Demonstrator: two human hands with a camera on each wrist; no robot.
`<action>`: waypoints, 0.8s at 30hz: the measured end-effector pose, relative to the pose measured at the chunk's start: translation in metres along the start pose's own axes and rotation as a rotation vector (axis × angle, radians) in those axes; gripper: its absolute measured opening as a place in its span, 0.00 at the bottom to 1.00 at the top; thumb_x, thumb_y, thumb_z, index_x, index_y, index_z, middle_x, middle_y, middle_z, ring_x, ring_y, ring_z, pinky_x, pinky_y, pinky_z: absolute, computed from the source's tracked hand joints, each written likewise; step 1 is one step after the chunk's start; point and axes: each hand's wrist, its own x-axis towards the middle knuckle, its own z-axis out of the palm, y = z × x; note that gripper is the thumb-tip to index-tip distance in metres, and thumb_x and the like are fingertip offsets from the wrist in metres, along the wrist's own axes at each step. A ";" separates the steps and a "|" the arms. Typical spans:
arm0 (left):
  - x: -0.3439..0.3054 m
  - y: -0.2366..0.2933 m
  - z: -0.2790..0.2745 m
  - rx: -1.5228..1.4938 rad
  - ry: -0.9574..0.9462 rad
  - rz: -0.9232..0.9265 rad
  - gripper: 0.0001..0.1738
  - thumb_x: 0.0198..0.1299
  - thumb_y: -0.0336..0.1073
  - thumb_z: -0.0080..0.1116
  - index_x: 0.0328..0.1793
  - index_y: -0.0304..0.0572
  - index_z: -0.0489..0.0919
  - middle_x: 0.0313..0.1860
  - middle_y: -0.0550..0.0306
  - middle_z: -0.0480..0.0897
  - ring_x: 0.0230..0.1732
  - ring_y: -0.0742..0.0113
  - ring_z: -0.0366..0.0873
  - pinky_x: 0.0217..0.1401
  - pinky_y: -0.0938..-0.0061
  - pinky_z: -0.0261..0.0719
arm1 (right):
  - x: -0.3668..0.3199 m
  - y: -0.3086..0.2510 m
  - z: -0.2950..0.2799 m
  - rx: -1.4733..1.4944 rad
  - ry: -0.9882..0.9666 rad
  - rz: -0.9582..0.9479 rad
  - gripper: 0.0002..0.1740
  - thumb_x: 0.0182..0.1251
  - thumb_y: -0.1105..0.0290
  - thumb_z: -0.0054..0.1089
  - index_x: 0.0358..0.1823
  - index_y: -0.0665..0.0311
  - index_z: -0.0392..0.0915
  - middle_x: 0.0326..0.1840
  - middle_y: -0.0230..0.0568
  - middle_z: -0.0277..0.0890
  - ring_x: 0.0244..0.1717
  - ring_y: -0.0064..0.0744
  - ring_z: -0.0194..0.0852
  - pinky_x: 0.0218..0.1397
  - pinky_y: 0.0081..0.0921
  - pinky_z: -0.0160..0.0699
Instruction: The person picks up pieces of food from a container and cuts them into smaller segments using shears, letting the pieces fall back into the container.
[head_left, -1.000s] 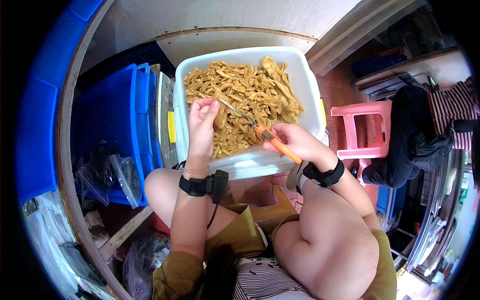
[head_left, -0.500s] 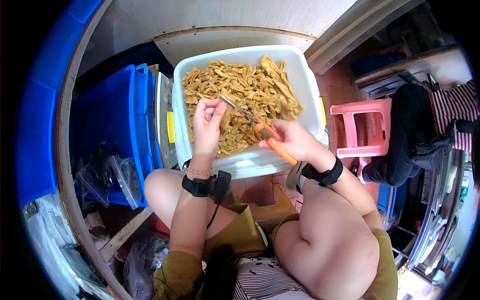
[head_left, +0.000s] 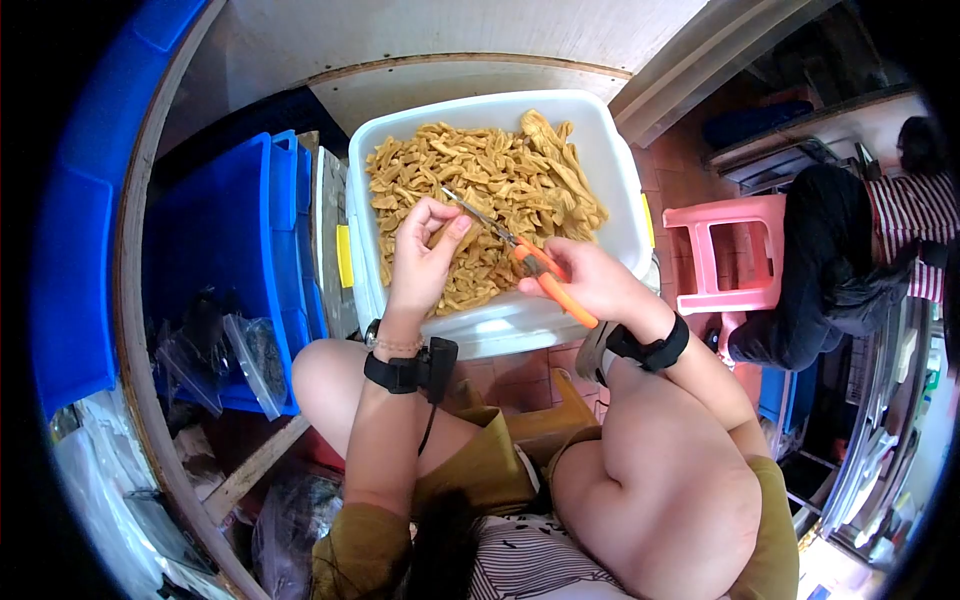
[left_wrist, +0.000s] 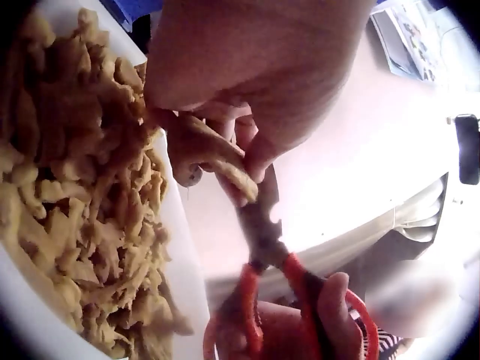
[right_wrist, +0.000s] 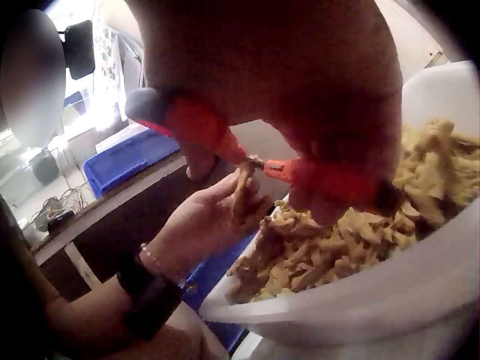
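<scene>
My left hand (head_left: 420, 265) pinches a wrinkled golden-brown strip of food (left_wrist: 217, 156) between thumb and fingers, above the near left part of a white plastic tub (head_left: 622, 190). A heap of similar strips (head_left: 450, 155) fills much of the tub, with a longer folded piece at its right side. In my right hand (head_left: 595, 282) is a pair of scissors (head_left: 562, 292) with orange handles, fingers curled round the grips. The blades point up and left, close beside my left fingertips. In the left wrist view, the strip's end overlaps the blades, and the handles stand apart.
Blue crates (head_left: 215, 250) holding plastic bags stand left of the tub. A pink stool (head_left: 725, 290) is to the right, with another person (head_left: 815, 270) beside it. A pale board wall (head_left: 480, 75) rises behind the tub. My knees flank the tub's near side.
My left hand has moved slightly right and toward me, and the strip shows less in the head view. The scissors stay in the same area; their handles spread. The person at right has shifted.
</scene>
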 end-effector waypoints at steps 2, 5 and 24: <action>0.000 0.004 -0.002 0.018 0.003 -0.026 0.07 0.67 0.29 0.58 0.44 0.37 0.72 0.39 0.61 0.79 0.45 0.77 0.76 0.50 0.81 0.73 | -0.001 -0.002 -0.001 0.003 0.004 0.005 0.29 0.56 0.44 0.71 0.27 0.63 0.71 0.18 0.31 0.66 0.22 0.22 0.63 0.27 0.27 0.65; 0.002 0.000 -0.001 -0.005 0.019 -0.044 0.10 0.66 0.31 0.59 0.48 0.36 0.72 0.42 0.59 0.79 0.48 0.75 0.75 0.54 0.79 0.72 | -0.001 -0.002 -0.001 0.030 0.008 0.020 0.27 0.56 0.47 0.72 0.26 0.63 0.71 0.17 0.29 0.67 0.21 0.20 0.62 0.25 0.24 0.64; 0.006 -0.009 -0.023 0.116 0.199 -0.094 0.17 0.67 0.39 0.58 0.54 0.33 0.80 0.48 0.53 0.76 0.50 0.68 0.74 0.57 0.75 0.70 | 0.005 0.013 0.001 0.045 0.062 -0.072 0.23 0.57 0.55 0.75 0.22 0.62 0.71 0.15 0.23 0.67 0.18 0.13 0.64 0.21 0.18 0.62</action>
